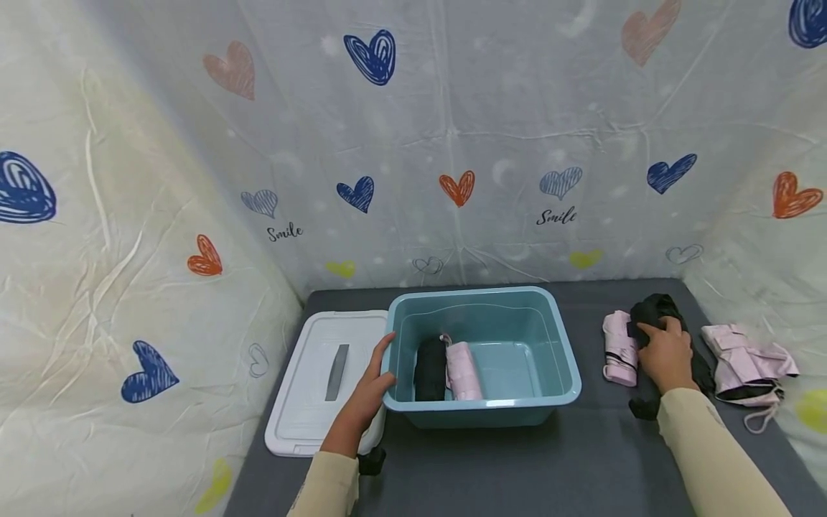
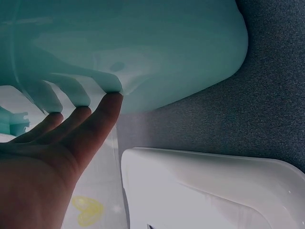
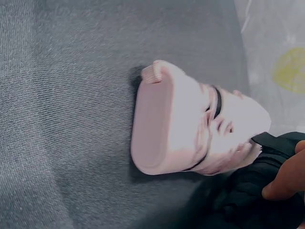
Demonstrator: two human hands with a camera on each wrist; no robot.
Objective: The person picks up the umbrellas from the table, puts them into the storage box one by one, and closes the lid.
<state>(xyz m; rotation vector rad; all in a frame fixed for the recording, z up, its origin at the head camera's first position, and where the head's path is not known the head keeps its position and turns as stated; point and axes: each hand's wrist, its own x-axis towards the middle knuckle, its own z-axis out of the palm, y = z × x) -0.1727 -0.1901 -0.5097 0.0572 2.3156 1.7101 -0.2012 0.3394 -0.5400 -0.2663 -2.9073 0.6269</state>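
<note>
My left hand (image 1: pixel 365 398) is at the left side of a blue-green plastic bin (image 1: pixel 481 415). In the left wrist view its straight fingers (image 2: pixel 97 119) touch the bin's outer wall. Inside the bin a black folding umbrella (image 1: pixel 429 370) and a pink folding umbrella (image 1: pixel 463 371) lie side by side. At the right, my right hand (image 1: pixel 668 355) grips a loosely bunched black umbrella (image 1: pixel 652 309), its thumb pressed into the fabric. Just left of it lies a rolled pink umbrella (image 1: pixel 620 348), its flat pale end (image 3: pixel 151 126) large in the right wrist view.
A white lid (image 1: pixel 300 380) with a grey handle lies left of the bin. Right of my right hand sits a loosely folded pink umbrella (image 1: pixel 743 355) with a cord loop. A patterned curtain (image 1: pixel 491 237) rises behind the grey table (image 1: pixel 491 474) and along both sides.
</note>
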